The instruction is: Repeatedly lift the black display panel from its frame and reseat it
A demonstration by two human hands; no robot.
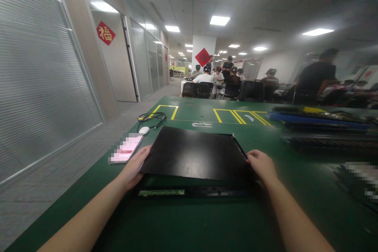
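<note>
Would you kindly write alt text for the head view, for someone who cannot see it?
A person's left grip holds the left edge of a black panel, with the right grip at its right edge, above a dark frame on a green table. A phone and coiled cable lie to the left; people sit and stand beyond.

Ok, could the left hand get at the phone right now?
Likely yes: the phone lies close beside the left hand, with nothing visible between them. That hand holds the left edge of the black panel, though, so it would probably need to let go first.
</note>
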